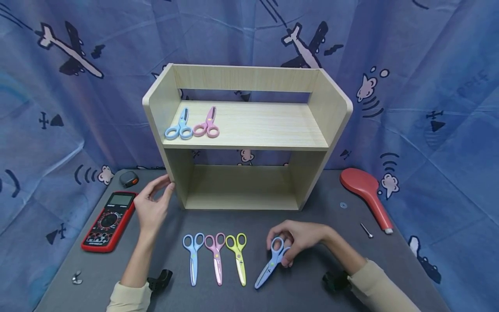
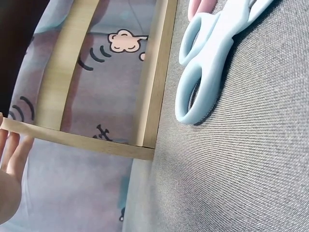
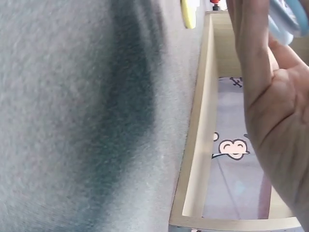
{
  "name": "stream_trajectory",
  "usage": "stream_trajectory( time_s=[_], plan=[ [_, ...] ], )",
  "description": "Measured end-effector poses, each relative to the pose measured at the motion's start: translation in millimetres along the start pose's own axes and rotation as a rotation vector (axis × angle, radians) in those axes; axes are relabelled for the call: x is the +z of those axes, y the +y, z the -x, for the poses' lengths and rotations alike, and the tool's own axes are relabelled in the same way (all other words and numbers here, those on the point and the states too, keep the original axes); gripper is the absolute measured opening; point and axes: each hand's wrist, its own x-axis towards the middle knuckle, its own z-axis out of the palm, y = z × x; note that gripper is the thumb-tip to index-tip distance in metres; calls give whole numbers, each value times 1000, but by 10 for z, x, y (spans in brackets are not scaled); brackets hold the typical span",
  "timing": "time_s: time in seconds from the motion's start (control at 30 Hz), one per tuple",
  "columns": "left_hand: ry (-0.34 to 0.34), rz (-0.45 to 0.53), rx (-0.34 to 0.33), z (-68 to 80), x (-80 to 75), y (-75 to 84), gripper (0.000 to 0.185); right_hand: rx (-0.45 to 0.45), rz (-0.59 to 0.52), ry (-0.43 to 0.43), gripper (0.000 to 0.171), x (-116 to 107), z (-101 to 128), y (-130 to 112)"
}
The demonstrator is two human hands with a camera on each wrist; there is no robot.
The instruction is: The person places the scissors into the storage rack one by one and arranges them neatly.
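My right hand [image 1: 298, 240] grips a pair of blue scissors [image 1: 269, 265] by the handle loops, its blades pointing down to the left, low over the table. To its left, three pairs of scissors lie in a row, blades toward me: blue scissors [image 1: 193, 255], pink scissors [image 1: 216, 255] and yellow scissors [image 1: 238, 255]. With its fingertips, my left hand [image 1: 153, 206] touches the left side panel of a pale wooden shelf [image 1: 245, 146]. In the left wrist view, its fingers [image 2: 19, 157] are against that panel [image 2: 82, 140].
Blue scissors [image 1: 181, 125] and pink scissors [image 1: 208, 125] lie on the upper shelf board. At left are a red multimeter [image 1: 109, 221], a tape measure [image 1: 128, 178] and a small metal piece [image 1: 76, 277]. At right lie a red paddle-shaped object [image 1: 366, 195], a screw [image 1: 366, 230] and a washer [image 1: 343, 205].
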Motion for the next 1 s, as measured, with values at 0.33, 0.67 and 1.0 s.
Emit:
stream_trajectory(
  time_s=[0.33,0.67,1.0],
  plan=[
    [-8,-14,5,3,-5,-3,30,-169,-87,24,48,106,117,-183],
    [-8,-7,4,-2,1,-4,30,-249,-198,74,61,284,169,-522],
    [-1,27,-4,-6,2,-2,30,-295,-179,209,67,382,166,-839]
  ],
)
